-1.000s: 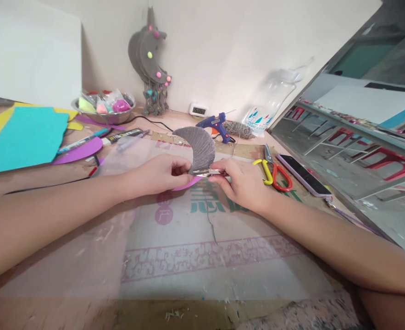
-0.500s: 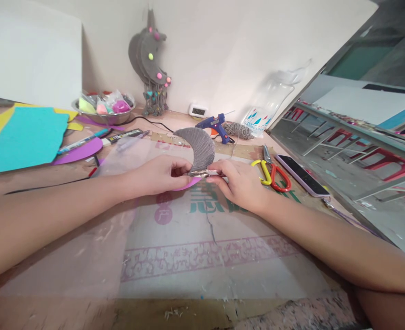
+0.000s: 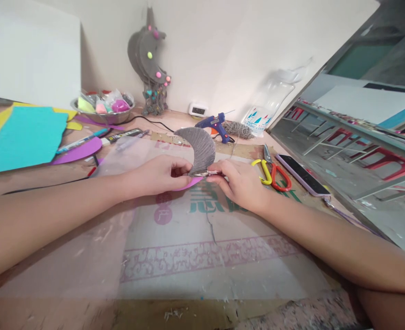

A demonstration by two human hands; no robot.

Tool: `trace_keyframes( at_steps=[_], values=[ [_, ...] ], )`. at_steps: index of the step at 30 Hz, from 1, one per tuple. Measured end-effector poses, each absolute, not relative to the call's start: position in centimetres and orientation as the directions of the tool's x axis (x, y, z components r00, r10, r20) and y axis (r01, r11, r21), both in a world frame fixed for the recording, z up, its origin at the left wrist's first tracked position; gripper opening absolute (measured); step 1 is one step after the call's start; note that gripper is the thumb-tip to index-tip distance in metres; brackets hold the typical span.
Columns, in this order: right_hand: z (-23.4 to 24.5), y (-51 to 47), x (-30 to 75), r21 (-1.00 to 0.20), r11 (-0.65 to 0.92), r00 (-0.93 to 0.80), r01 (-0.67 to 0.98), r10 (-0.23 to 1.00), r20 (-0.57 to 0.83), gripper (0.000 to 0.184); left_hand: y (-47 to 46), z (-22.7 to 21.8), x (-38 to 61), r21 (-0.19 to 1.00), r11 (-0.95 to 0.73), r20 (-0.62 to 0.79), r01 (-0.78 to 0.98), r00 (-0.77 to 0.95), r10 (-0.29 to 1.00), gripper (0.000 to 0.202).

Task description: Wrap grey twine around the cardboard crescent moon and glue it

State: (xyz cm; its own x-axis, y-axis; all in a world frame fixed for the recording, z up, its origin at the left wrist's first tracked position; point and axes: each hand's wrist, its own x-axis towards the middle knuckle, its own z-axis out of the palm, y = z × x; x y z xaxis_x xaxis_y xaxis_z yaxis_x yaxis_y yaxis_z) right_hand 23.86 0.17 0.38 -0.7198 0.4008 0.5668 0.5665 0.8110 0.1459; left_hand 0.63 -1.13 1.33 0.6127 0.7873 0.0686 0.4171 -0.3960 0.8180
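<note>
A grey crescent wrapped in yarn stands upright above the work mat. My left hand pinches its lower tip from the left, fingers closed. My right hand is closed on a small metal tool, held against the crescent's lower end. A purple foam piece lies flat under both hands.
Scissors with yellow and red handles and a phone lie to the right. A blue glue gun and grey yarn sit behind. Foam sheets, pens and a metal bowl are at the left. A finished crescent hanging leans on the wall.
</note>
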Motion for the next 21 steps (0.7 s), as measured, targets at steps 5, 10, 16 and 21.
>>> trace_keyframes(
  at_steps=[5,10,16,21],
  values=[
    [0.3,-0.2,24.1,-0.081,0.79,-0.61,0.608,0.531,0.589,0.03,-0.9,1.2,0.5,0.82,-0.394,0.079,0.416,0.598,0.797,0.029],
    [0.4,0.2,23.6,-0.58,0.611,-0.385,0.539,0.791,0.475,0.042,-0.9,1.1,0.4,0.845,-0.354,0.043,0.402,0.607,0.793,0.022],
    [1.1,0.0,22.5,-0.789,0.461,-0.424,0.407,0.86,0.283,0.031,-1.0,1.2,0.6,0.757,-0.485,0.125,0.437,0.632,0.765,0.023],
    [1.2,-0.6,22.4,-0.782,0.458,-0.39,0.424,0.871,0.298,0.036,-1.1,1.2,0.8,0.71,-0.49,0.142,0.505,0.579,0.803,0.039]
  ],
)
